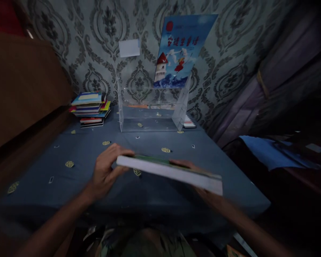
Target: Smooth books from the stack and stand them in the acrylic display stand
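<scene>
A thick book [168, 172] with a green cover is held up over the near part of the table, its white page edges facing me. My left hand [107, 169] grips its left end, thumb below and fingers above. From the right, my right hand [184, 164] clasps the book with fingers over the top; the rest of that hand is partly hidden behind it. Beyond the book stands a clear acrylic rack [149, 125]. A blue picture book [186, 50] with a red-roofed tower on its cover stands upright at the rack's right side.
A stack of books [91, 109] sits at the back left of the table [82, 171], which has a dark patterned cloth. A white card [129, 48] shows above the rack's left side. Brown furniture [26, 85] borders the left, and a purple curtain [246, 96] hangs at right.
</scene>
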`<state>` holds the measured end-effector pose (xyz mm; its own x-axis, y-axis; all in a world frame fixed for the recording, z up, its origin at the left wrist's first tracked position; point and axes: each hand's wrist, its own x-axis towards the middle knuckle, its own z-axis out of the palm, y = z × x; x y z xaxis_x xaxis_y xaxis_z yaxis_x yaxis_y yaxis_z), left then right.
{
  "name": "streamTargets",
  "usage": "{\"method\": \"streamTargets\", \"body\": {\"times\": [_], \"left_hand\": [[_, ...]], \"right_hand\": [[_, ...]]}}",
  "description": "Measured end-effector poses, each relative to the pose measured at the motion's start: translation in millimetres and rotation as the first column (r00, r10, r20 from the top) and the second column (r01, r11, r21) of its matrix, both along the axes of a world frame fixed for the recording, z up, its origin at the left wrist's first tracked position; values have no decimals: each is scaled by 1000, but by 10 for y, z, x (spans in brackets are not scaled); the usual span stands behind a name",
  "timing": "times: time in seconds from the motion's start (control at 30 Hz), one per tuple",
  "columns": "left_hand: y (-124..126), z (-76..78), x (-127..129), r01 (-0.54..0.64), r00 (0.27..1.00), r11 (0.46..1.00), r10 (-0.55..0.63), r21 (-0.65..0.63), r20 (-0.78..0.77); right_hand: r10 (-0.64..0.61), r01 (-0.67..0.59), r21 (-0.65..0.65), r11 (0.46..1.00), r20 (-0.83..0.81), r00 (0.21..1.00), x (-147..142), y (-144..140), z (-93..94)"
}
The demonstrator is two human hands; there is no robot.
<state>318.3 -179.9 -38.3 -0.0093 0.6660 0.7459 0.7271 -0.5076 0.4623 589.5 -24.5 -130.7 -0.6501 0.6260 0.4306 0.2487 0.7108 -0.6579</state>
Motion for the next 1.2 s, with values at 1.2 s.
{"method": "streamTargets", "body": {"times": [1.2], "left_hand": [[1135, -941, -807, 291, 845, 590, 210, -753, 492]], "right_hand": [[-72, 145, -229, 963, 299, 952, -911, 839, 43]]}}
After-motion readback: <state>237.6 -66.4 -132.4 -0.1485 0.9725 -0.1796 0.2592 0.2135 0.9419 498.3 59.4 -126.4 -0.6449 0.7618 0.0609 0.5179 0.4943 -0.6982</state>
